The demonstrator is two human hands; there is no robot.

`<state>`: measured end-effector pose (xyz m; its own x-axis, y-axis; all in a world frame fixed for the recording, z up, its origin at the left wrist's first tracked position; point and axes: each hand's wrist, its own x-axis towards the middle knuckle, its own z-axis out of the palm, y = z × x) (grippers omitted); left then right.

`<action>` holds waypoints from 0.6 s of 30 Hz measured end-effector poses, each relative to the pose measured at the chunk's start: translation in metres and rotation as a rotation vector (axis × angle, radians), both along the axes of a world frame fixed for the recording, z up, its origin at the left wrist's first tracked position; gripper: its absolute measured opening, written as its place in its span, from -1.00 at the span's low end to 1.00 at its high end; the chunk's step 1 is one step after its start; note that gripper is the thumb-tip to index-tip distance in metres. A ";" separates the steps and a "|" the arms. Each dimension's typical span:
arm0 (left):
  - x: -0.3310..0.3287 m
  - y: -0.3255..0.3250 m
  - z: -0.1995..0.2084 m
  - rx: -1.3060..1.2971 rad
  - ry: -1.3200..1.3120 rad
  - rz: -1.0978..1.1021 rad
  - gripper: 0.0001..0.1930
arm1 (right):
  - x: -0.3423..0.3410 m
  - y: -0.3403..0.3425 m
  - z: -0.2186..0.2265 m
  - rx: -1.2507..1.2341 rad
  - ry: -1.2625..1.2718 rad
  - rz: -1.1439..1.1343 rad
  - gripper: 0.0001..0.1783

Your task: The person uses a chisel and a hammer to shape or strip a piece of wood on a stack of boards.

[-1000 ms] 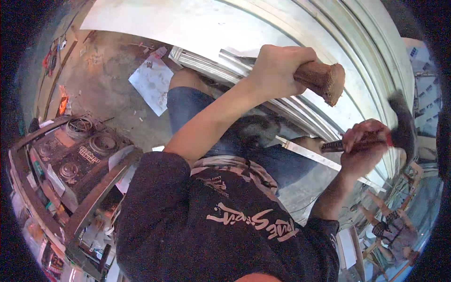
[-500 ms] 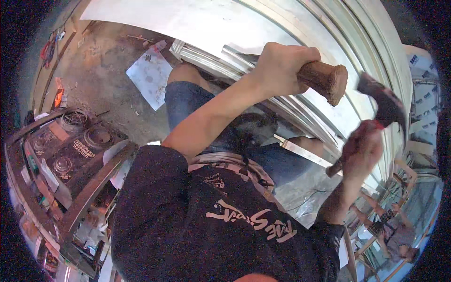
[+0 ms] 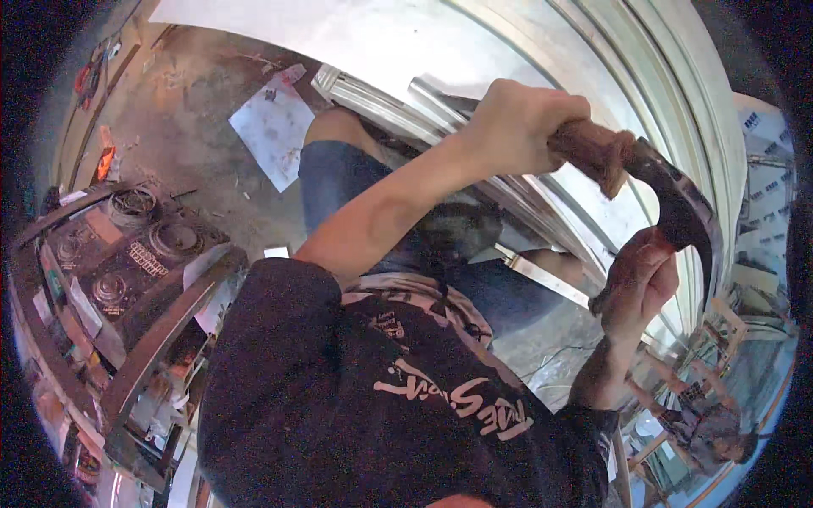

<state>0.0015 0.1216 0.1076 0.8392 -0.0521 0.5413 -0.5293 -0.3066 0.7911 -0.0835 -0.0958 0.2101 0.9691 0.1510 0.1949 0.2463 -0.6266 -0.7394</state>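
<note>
My left hand (image 3: 518,129) is closed round a short brown wooden piece (image 3: 590,151) with a frayed, spread end, held out over the pale panels. Only that end shows past my fingers; the rest is hidden in my fist. My right hand (image 3: 645,278) grips a hammer (image 3: 682,196) by its handle, whose butt pokes out below the fist. The dark, curved hammer head is up against the frayed end of the wooden piece, or very close to it.
A large white panel (image 3: 356,30) and long pale strips (image 3: 381,106) lie ahead of my legs. To the left stands a dusty dark speaker-like box (image 3: 127,254). A stained paper sheet (image 3: 271,127) lies on the floor. Another person (image 3: 707,423) is at the far lower right.
The hammer in my right hand has swung left and its head has met, or nearly met, the wooden piece's end. My left hand has shifted slightly right.
</note>
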 end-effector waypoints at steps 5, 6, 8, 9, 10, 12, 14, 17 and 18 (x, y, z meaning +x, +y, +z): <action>0.002 0.002 -0.004 -0.056 -0.048 -0.017 -0.63 | 0.009 -0.002 0.030 0.970 0.142 0.193 -0.73; -0.001 0.000 -0.002 -0.056 -0.056 -0.024 -0.63 | 0.005 0.005 0.024 0.970 0.146 0.181 -0.73; -0.001 0.003 -0.004 -0.018 -0.020 0.000 -0.63 | 0.008 0.013 0.013 0.062 0.066 -0.029 -0.63; -0.001 0.004 -0.006 0.017 0.018 0.019 -0.62 | 0.010 0.002 0.019 0.064 0.064 -0.024 -0.63; 0.001 0.001 -0.006 0.006 0.015 0.011 -0.62 | 0.011 -0.005 0.038 0.505 0.268 0.014 -0.64; 0.004 -0.005 -0.007 -0.112 -0.010 -0.035 -0.62 | 0.011 -0.002 0.046 0.933 0.259 0.340 -0.67; -0.001 -0.001 -0.008 -0.031 0.017 0.011 -0.61 | 0.009 0.020 0.009 0.471 0.106 0.153 -0.63; 0.005 0.002 -0.014 -0.008 0.008 0.066 -0.60 | 0.015 -0.005 0.015 0.128 0.190 -0.130 -0.59; 0.006 0.004 -0.013 -0.031 -0.012 0.047 -0.61 | 0.020 -0.008 0.027 0.622 0.232 0.002 -0.63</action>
<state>0.0078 0.1253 0.0943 0.8339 0.0038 0.5519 -0.5243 -0.3068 0.7943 -0.0636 -0.1037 0.2370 0.9963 0.0801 0.0324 0.0377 -0.0658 -0.9971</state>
